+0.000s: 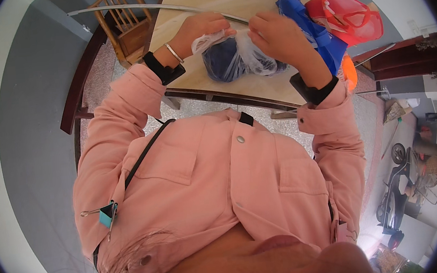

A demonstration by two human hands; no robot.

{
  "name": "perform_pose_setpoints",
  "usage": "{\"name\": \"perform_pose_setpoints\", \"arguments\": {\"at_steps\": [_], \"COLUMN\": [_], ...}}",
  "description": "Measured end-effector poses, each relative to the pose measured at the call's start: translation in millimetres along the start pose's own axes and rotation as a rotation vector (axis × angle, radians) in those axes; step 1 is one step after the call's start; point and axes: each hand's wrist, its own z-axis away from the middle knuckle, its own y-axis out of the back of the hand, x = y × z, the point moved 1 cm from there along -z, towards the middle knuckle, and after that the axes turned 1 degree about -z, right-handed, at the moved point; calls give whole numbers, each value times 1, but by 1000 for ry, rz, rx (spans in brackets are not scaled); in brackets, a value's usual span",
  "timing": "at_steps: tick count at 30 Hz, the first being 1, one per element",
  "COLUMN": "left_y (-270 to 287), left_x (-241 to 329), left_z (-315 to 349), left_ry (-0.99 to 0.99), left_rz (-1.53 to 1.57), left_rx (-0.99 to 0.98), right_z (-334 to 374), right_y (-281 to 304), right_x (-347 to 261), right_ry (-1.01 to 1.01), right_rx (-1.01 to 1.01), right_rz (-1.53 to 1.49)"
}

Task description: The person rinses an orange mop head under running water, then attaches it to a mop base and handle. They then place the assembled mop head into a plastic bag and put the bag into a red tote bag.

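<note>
A clear thin plastic bag (250,53) sits at the near edge of the wooden table, with something dark navy (221,64) showing through it. My left hand (206,30) pinches the bag's gathered upper rim on the left. On the other side, my right hand (273,33) has its fingers closed on the bag's top, so the plastic is stretched between both hands. What the navy contents are, I cannot make out. Beyond my hands, a long thin grey strip (162,6) crosses over the table and runs behind my fingers.
A blue bag (304,18) and a red plastic bag (347,19) are at the right of the table (192,86), with an orange item (349,71) below. A wooden chair (124,26) stands at the far left. A motorbike (395,192) is off to the right.
</note>
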Motion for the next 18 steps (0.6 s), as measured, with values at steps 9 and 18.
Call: {"name": "perform_pose_setpoints", "arguments": {"at_steps": [9,18], "left_y": [-6,-9], "left_x": [-3,-7], "left_z": [10,14], "left_ry": [-100,-152], "left_rz": [15,19], "left_rx": [23,67], "right_z": [11,-5], "right_y": [-9,11], "right_x": [1,5], "right_ry": [-685,-823], "right_rx": [-402,-388], "right_rz": [-925,-844]}}
